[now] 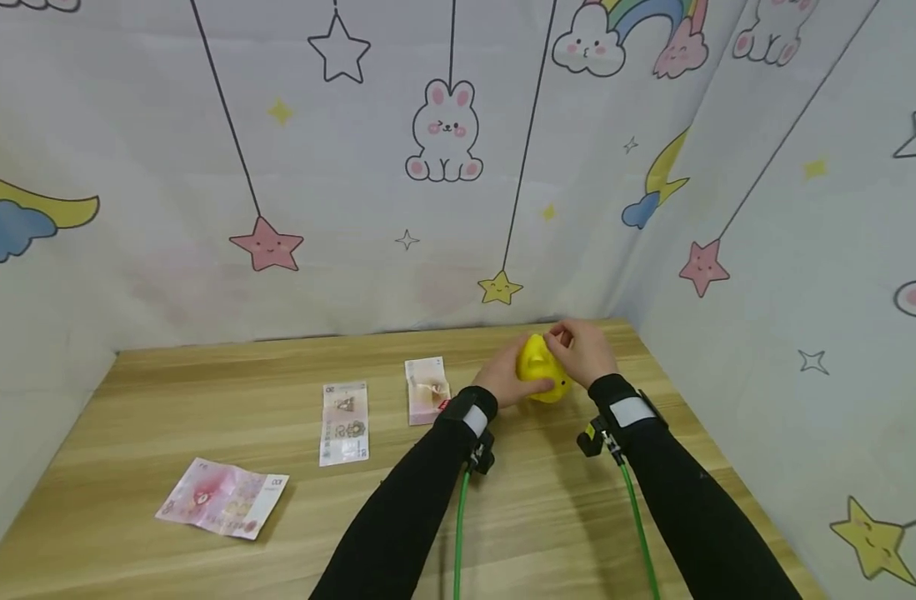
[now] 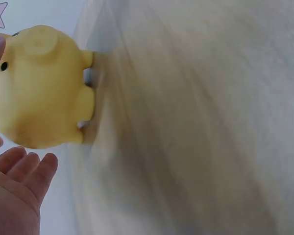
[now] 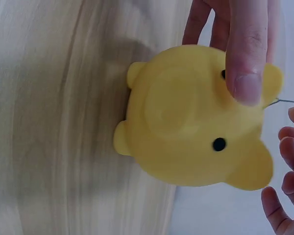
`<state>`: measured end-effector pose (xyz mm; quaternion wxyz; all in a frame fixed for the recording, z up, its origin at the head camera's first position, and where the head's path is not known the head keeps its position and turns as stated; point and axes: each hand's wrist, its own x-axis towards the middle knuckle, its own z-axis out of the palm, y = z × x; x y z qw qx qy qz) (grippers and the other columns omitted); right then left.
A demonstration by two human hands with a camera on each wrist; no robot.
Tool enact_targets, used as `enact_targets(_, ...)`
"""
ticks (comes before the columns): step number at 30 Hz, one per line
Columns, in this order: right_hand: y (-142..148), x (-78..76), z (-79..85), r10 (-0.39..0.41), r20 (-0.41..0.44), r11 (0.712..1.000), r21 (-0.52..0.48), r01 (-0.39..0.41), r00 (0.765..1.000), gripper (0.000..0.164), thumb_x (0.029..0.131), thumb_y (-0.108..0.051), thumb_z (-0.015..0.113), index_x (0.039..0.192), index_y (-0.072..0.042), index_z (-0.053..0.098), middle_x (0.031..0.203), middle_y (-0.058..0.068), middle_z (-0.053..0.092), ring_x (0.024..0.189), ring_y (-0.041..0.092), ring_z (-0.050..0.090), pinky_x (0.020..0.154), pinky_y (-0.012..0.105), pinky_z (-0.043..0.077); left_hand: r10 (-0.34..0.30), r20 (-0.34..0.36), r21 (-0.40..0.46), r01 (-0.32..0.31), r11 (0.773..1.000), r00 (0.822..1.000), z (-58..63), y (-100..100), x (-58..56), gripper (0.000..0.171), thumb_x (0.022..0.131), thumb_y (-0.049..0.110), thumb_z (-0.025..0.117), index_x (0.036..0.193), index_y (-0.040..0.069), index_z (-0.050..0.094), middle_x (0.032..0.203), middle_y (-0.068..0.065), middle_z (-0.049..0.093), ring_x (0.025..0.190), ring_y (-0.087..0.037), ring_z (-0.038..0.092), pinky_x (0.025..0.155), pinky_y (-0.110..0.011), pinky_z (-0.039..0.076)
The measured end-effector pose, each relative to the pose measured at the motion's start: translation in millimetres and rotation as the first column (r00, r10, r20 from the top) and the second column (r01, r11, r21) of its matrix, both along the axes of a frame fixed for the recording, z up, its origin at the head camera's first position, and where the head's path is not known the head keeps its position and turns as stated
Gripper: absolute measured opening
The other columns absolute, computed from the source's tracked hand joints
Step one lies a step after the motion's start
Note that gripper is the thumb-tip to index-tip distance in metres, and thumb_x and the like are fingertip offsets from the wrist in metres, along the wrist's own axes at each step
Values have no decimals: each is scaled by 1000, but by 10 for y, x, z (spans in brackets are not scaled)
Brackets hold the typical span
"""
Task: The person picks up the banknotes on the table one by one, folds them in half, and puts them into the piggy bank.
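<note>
Wood-grain bench (image 1: 150, 417): pale brown, streaked.
Round yellow pig figure (image 1: 536, 358): on bench's two-o'clock side.
Left hand (image 1: 505, 377): gripping pig, thumb on forehead.
Right hand (image 1: 585, 354): fingers bent beside pig's top; cannot tell whether pinching anything.
Rectangular pinkish paper banknotes (image 1: 345, 404): three, between eight and nine o'clock from pig.
White walls (image 1: 352, 158): printed with rabbits and stars, at twelve and three.

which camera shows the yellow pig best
The right wrist view: the pig appears large, with its snout and both ears showing, though a thumb partly covers one eye. The head view shows it small, between the left hand and right hand. The left wrist view shows its feet, but crops it.
</note>
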<state>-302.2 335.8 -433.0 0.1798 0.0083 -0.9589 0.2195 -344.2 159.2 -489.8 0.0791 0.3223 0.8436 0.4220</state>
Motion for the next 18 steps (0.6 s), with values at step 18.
enact_targets(18,-732,114,232,198,-28,980,12,-197,980,30,107,-31,68,110,-2,76,88,12,67,83,31,57,73,41,45,123,-75,-285,-139,948,990,881,-1826,134,99,98,47,77,172,12,19,176,-17,23,162,-36,24,127,-54,27)
